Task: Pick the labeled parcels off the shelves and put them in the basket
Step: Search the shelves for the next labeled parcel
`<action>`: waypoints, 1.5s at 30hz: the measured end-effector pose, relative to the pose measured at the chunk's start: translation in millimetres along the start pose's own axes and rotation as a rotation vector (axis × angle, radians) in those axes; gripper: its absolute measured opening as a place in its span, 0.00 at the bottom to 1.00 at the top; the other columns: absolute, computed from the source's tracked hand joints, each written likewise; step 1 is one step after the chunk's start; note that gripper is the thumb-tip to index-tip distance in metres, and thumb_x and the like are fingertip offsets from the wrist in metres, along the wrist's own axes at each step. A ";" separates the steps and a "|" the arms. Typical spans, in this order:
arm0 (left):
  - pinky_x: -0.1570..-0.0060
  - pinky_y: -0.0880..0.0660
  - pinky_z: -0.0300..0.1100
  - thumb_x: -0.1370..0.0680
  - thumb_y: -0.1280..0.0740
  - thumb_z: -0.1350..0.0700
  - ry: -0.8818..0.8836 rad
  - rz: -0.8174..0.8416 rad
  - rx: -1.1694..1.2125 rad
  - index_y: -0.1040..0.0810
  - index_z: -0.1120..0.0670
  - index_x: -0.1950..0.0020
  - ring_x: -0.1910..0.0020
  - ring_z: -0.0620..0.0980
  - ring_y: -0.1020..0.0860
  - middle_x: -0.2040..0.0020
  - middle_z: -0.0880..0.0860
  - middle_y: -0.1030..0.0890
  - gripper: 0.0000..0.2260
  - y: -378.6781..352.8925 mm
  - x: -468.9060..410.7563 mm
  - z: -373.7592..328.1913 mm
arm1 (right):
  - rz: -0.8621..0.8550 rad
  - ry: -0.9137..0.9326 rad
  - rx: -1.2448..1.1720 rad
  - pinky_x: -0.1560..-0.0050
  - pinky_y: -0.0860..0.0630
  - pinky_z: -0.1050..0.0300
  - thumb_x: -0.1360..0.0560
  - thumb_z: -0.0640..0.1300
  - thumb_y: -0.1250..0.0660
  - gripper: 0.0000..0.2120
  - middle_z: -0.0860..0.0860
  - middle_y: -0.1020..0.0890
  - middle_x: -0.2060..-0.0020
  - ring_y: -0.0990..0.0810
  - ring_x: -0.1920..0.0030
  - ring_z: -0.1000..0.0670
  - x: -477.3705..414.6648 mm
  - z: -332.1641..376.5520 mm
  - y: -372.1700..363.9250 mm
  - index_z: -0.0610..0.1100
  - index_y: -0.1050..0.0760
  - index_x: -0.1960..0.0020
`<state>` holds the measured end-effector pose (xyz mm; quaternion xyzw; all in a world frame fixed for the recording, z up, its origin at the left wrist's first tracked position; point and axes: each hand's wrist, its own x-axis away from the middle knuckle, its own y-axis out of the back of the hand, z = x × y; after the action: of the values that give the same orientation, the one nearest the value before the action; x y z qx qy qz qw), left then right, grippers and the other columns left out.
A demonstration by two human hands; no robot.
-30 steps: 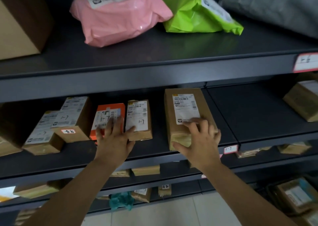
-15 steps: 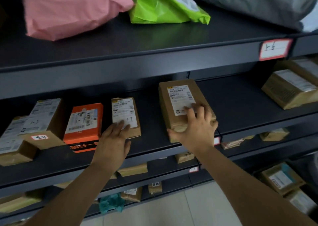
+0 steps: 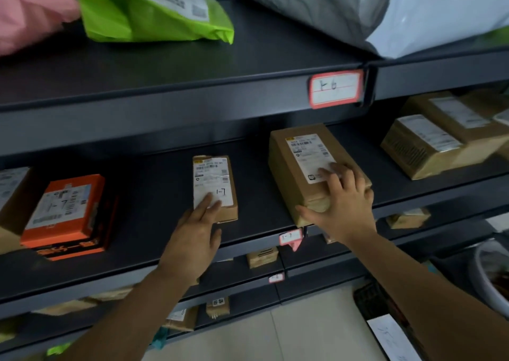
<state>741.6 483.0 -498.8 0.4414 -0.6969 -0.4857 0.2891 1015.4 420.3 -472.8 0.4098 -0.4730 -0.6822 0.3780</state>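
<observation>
On the middle shelf (image 3: 154, 192) lies a small brown parcel (image 3: 217, 168) with a white label marked 1-7. My left hand (image 3: 192, 236) lies flat with straight fingers on the label's near end. To its right sits a bigger brown labeled box (image 3: 294, 157). My right hand (image 3: 344, 206) grips that box at its near right corner, fingers curled over the top and thumb against the front face. An orange labeled box (image 3: 66, 212) lies to the left on the same shelf. No basket can be made out for certain.
The upper shelf carries a pink bag (image 3: 30, 16), a green bag (image 3: 148, 11) and a grey bag (image 3: 330, 5). A red-framed tag (image 3: 334, 88) reads 1-6. More brown boxes (image 3: 424, 146) sit at the right. Lower shelves hold small parcels above a tiled floor (image 3: 289, 333).
The view has swung right and closer. My left hand slid from the orange box onto the small brown parcel. My right hand has stayed on the bigger box.
</observation>
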 end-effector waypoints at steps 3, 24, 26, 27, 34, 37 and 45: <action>0.32 0.36 0.50 0.21 0.38 0.54 -0.017 -0.027 0.003 0.40 0.49 0.25 0.29 0.58 0.36 0.24 0.46 0.45 0.25 -5.3 -0.4 -14.1 | 0.012 -0.001 0.039 0.35 0.39 0.31 0.36 0.73 0.39 0.41 0.44 0.34 0.34 0.42 0.30 0.40 -11.6 -23.5 3.0 0.46 0.34 0.34; 0.44 0.28 0.60 0.29 0.29 0.52 0.260 -0.199 -0.319 0.33 0.53 0.29 0.33 0.61 0.32 0.28 0.55 0.34 0.30 41.7 36.0 32.4 | 0.256 0.348 -0.097 0.31 0.52 0.28 0.28 0.69 0.43 0.38 0.49 0.58 0.25 0.59 0.26 0.37 10.0 146.9 -39.9 0.60 0.57 0.25; 0.46 0.29 0.63 0.31 0.27 0.53 0.321 -0.254 -0.364 0.31 0.55 0.31 0.35 0.64 0.31 0.31 0.58 0.31 0.30 50.4 44.8 56.0 | 0.323 0.319 -0.059 0.32 0.53 0.28 0.25 0.66 0.44 0.34 0.50 0.60 0.25 0.62 0.26 0.37 8.7 158.5 -49.9 0.60 0.57 0.25; 0.46 0.30 0.64 0.31 0.27 0.53 0.354 -0.274 -0.378 0.31 0.55 0.31 0.35 0.64 0.32 0.31 0.58 0.31 0.30 54.8 48.8 66.3 | 0.319 0.305 -0.062 0.31 0.50 0.28 0.23 0.63 0.44 0.32 0.50 0.58 0.25 0.61 0.26 0.37 8.4 160.2 -54.0 0.59 0.54 0.25; 0.36 0.38 0.64 0.24 0.36 0.45 0.568 -0.281 -0.338 0.40 0.51 0.26 0.29 0.63 0.43 0.25 0.54 0.40 0.29 74.0 62.7 124.9 | 0.212 0.177 0.004 0.30 0.41 0.33 0.22 0.56 0.43 0.30 0.50 0.53 0.24 0.55 0.26 0.35 -10.5 120.1 -58.0 0.57 0.51 0.24; 0.35 0.40 0.64 0.25 0.36 0.43 0.589 -0.256 -0.243 0.42 0.48 0.26 0.29 0.64 0.45 0.25 0.51 0.41 0.30 72.3 62.3 141.9 | 0.159 0.172 0.043 0.30 0.51 0.29 0.23 0.56 0.40 0.30 0.46 0.48 0.24 0.55 0.25 0.34 -8.9 115.4 -56.0 0.54 0.46 0.24; 0.36 0.39 0.55 0.25 0.36 0.54 0.226 -0.255 -0.218 0.32 0.48 0.30 0.35 0.62 0.33 0.30 0.51 0.32 0.22 57.8 42.5 125.9 | 0.095 0.435 -0.180 0.31 0.40 0.33 0.28 0.52 0.32 0.31 0.43 0.34 0.29 0.42 0.26 0.37 24.4 193.4 -57.6 0.48 0.38 0.28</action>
<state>598.7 506.0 -491.5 0.5439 -0.5416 -0.5384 0.3479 821.5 478.5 -490.9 0.4892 -0.3366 -0.5989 0.5374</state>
